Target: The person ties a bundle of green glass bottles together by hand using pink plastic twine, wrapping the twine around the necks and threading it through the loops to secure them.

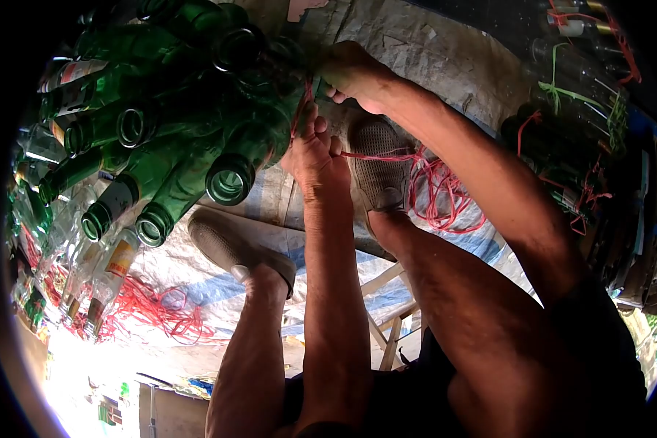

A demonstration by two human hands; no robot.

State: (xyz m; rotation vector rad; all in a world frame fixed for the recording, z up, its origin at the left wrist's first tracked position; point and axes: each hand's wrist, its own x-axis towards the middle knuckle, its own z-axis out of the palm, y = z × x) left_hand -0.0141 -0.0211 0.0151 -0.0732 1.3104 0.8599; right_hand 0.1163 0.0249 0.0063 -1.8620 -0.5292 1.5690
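Green glass bottles lie in a large bundle at the upper left, many of their open mouths facing me. Red string runs from the bundle's right side through my left hand to a loose tangle beside my shoe. My left hand is closed on the string, close against the bottles. Just above it, my right hand is curled at the bundle's right edge, near the string; what its fingers hold is hidden in shadow.
My shoes stand on a pale, worn sheet. More red string and clear bottles lie at the lower left. Tied bottles are at the upper right. A wooden frame shows behind my legs.
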